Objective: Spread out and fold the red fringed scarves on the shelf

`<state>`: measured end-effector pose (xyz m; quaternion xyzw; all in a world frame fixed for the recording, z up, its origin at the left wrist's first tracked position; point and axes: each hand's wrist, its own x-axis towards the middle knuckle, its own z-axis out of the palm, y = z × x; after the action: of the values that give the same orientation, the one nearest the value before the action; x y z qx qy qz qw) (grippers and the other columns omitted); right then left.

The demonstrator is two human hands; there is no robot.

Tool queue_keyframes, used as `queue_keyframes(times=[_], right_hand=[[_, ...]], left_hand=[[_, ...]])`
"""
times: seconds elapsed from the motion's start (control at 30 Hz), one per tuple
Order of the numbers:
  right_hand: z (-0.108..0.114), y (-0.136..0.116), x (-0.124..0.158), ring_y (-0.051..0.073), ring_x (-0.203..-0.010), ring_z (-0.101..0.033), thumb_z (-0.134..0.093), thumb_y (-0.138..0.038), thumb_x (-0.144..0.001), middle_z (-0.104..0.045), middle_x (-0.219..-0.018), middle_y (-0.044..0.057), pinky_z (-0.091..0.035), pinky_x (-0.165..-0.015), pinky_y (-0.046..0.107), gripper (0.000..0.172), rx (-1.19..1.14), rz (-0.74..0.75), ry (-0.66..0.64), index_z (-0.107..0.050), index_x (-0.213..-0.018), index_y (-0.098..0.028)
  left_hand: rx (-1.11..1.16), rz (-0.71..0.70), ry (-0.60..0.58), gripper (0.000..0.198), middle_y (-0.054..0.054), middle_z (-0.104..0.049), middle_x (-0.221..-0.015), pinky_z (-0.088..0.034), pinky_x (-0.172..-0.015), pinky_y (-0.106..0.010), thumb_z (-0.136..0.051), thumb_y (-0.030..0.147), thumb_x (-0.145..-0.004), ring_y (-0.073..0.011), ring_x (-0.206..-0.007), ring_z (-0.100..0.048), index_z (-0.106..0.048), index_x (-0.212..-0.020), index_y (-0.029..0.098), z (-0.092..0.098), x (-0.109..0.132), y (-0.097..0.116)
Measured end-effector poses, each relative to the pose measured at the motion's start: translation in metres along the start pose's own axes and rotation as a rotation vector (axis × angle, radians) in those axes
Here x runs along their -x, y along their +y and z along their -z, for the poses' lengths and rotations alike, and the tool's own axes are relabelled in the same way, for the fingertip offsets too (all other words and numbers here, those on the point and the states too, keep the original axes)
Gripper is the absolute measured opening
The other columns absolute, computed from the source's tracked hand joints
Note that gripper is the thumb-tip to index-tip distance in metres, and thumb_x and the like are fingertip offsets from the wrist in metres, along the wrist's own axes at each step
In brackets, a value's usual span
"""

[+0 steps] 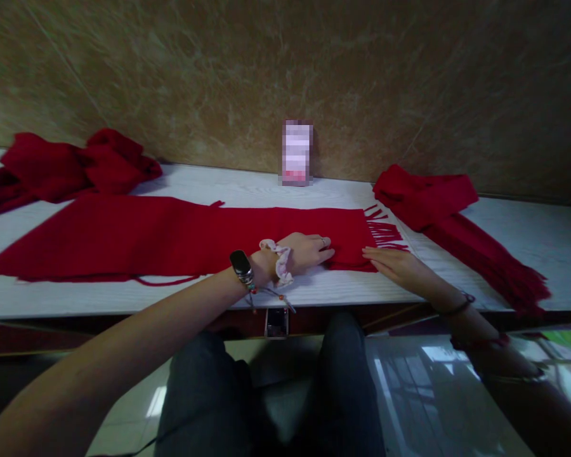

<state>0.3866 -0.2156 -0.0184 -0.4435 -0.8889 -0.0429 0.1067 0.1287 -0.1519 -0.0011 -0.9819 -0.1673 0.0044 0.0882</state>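
Observation:
A long red scarf (162, 235) lies spread flat across the white table (528, 235), its fringed end (383, 231) at the right. My left hand (307, 251) rests palm down on the scarf near that end, fingers stretched flat; a watch and a pink scrunchie sit on its wrist. My right hand (393, 261) lies flat on the scarf's lower right corner, fingers extended toward the left, close to the left hand's fingertips. Neither hand holds anything.
A crumpled red scarf pile (76, 165) sits at the back left. Another red scarf (461, 222) lies at the right, trailing toward the front edge. A small blurred card (297, 152) stands against the brown wall. My knees show below the table edge.

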Motion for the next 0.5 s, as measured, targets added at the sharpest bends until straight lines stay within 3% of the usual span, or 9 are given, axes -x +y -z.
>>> queue_keyframes(times=[0.1,0.23,0.37,0.5], right_hand=[[-0.002,0.0,0.0,0.019,-0.103,-0.058,-0.039,-0.015,-0.084,-0.062,-0.113,0.007,-0.049,-0.09,0.034,0.035,0.007,-0.001,0.004,-0.059,-0.113,-0.016],[-0.007,0.0,0.002,0.02,-0.105,-0.057,-0.039,-0.015,-0.084,-0.062,-0.113,0.005,-0.048,-0.091,0.036,0.037,0.022,0.008,0.027,-0.057,-0.115,-0.019],[-0.012,0.003,0.006,0.018,-0.1,-0.06,-0.037,-0.015,-0.086,-0.064,-0.111,0.006,-0.051,-0.087,0.035,0.036,0.035,-0.058,0.093,-0.057,-0.115,-0.017],[-0.014,0.007,0.011,0.018,-0.1,-0.06,-0.035,-0.012,-0.085,-0.063,-0.111,0.008,-0.051,-0.087,0.036,0.036,0.028,-0.039,0.095,-0.057,-0.114,-0.015]], left_hand=[[-0.05,0.08,-0.039,0.028,-0.009,-0.057,-0.104,-0.045,-0.06,-0.026,-0.034,0.016,-0.09,-0.019,-0.093,-0.054,-0.053,-0.11,0.017,0.011,-0.003,0.008],[-0.066,0.102,-0.046,0.028,-0.011,-0.057,-0.102,-0.044,-0.06,-0.026,-0.03,0.013,-0.091,-0.0191,-0.09,-0.054,-0.053,-0.108,0.015,0.017,-0.006,0.014],[0.073,0.165,-0.033,0.023,-0.01,-0.059,-0.095,-0.046,-0.063,-0.027,-0.037,0.012,-0.09,-0.0177,-0.083,-0.057,-0.056,-0.102,0.014,0.011,-0.001,0.009],[0.177,0.214,0.027,0.02,-0.007,-0.057,-0.102,-0.048,-0.073,-0.031,-0.046,0.026,-0.089,-0.0159,-0.086,-0.056,-0.055,-0.104,0.016,-0.001,0.008,0.002]])
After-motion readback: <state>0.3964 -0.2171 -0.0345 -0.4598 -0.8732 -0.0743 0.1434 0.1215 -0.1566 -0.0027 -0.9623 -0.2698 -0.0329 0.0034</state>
